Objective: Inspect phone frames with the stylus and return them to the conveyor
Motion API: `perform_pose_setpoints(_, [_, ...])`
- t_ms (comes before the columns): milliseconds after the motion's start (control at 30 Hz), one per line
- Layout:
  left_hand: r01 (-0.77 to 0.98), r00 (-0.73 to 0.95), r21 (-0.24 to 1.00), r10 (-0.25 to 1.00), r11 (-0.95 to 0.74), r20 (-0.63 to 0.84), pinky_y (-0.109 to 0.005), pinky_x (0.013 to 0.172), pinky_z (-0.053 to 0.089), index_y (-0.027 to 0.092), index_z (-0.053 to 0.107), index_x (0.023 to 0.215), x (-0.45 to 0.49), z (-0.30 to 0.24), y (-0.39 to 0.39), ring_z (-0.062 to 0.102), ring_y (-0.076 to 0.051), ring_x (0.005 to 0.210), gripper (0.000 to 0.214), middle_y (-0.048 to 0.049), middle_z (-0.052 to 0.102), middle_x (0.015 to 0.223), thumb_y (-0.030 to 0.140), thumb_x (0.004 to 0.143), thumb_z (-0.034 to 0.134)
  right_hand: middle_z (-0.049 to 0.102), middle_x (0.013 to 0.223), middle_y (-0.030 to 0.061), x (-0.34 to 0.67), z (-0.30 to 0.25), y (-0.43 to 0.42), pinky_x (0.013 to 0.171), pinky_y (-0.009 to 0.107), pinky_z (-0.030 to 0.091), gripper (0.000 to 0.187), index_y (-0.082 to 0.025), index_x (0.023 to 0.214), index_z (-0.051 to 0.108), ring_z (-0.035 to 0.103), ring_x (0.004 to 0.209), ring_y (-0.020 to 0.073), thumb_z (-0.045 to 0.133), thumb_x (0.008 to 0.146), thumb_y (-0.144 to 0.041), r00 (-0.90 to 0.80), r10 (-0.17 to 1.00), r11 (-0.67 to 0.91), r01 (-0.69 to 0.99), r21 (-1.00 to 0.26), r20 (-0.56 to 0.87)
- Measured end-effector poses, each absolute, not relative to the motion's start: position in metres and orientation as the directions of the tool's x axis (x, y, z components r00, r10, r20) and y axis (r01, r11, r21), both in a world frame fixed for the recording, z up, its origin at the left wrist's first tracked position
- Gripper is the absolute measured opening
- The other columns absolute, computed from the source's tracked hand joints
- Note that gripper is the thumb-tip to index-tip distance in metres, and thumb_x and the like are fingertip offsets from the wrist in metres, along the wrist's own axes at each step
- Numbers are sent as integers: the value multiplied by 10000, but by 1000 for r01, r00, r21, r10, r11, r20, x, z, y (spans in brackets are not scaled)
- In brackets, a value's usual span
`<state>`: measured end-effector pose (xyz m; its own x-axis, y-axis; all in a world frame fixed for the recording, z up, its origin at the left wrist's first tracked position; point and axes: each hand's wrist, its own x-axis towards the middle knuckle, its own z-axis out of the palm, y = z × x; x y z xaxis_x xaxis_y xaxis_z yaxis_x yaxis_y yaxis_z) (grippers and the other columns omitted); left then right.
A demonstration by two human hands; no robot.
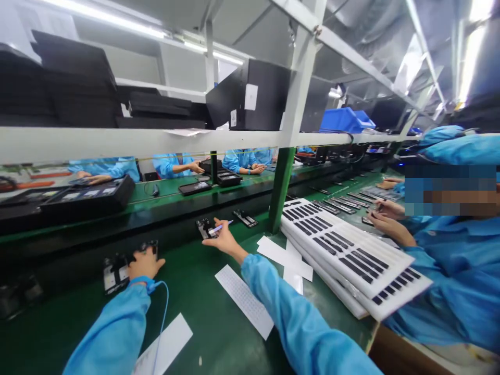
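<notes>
My left hand (146,265), with a blue wrist strap and cord, reaches over a partly hidden phone frame (155,247). Its thumb and fingers are spread, and I cannot tell whether they press on the frame. Just left of it lies another open phone frame (115,276) with bare inner parts. My right hand (225,240) is closed on a thin purple pen-like tool (221,227), its pointed end sticking out to the right. The fingertips are at a third phone frame (203,229). One more phone frame (246,218) lies to the right of that hand.
Paper strips (245,301) lie on the green bench (203,323). White foam trays (351,245) with dark slotted parts are stacked at right, beside a co-worker's hands (386,216). A green post (283,182) rises behind. Black boxes (265,96) fill the shelf above.
</notes>
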<state>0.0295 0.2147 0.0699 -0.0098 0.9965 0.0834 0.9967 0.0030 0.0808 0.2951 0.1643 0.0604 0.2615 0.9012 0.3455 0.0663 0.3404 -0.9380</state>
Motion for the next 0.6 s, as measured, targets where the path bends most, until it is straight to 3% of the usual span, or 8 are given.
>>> perform_pose_setpoints(67, [994, 60, 86, 995, -67, 80, -429, 848, 469, 185, 460, 1341, 22, 80, 207, 616, -307, 1008, 530, -203, 397, 1373, 448, 882, 494, 663, 1084, 87, 309, 63, 132, 798, 325, 525, 562, -239, 857, 399, 657, 969, 219, 809, 609, -532, 305, 890, 352, 9, -936, 338])
perform_pose_setpoints(133, [986, 138, 81, 985, -147, 102, -415, 876, 466, 221, 476, 1332, 12, 87, 179, 621, -304, 1015, 503, -177, 289, 1459, 421, 870, 473, 686, 732, 38, 325, 64, 91, 618, 312, 537, 465, -225, 820, 441, 672, 648, 191, 533, 825, -680, 258, 944, 233, -90, -968, 203])
perform_pose_setpoints(233, [962, 254, 70, 960, -263, 118, -388, 836, 497, 286, 485, 1335, 2, 83, 99, 636, -263, 939, 511, -108, 264, 1490, 417, 841, 457, 597, 518, 9, 344, 59, 29, 444, 253, 467, 630, -164, 885, 617, 559, 423, 147, 338, 898, -729, 104, 992, 75, -87, -993, 66])
perform_pose_setpoints(333, [908, 404, 50, 900, -416, 166, -385, 739, 542, 313, 593, 1232, 5, 55, 5, 636, -248, 890, 473, -88, 325, 1475, 354, 773, 489, 676, 646, 77, 354, 48, -19, 481, 273, 523, 731, -121, 899, 711, 626, 523, 169, 384, 858, -774, 121, 992, -35, -75, -997, -44])
perform_pose_setpoints(433, [838, 524, 24, 817, -545, 242, -392, 619, 565, 330, 625, 1206, 22, 27, -60, 635, -264, 844, 495, -106, 408, 1445, 316, 720, 536, 740, 827, 130, 360, 37, -51, 618, 324, 589, 692, -126, 964, 731, 710, 702, 222, 538, 785, -766, 111, 991, -66, -97, -993, -76])
perform_pose_setpoints(533, [833, 530, -29, 783, -552, 325, -466, 595, 572, 299, 604, 1259, 46, 16, -84, 623, -342, 896, 544, -151, 410, 1464, 302, 716, 567, 755, 917, 123, 368, 28, -73, 741, 363, 605, 545, -152, 985, 733, 731, 845, 264, 806, 657, -581, 119, 981, -143, -84, -986, -153])
perform_pose_setpoints(600, [842, 510, -31, 778, -538, 366, -517, 619, 573, 298, 492, 1383, 63, 20, -87, 586, -410, 1047, 618, -149, 365, 1507, 311, 767, 542, 756, 944, 114, 371, 24, -84, 758, 376, 611, 498, -159, 966, 738, 730, 875, 277, 880, 597, -462, 157, 967, -194, -68, -979, -203])
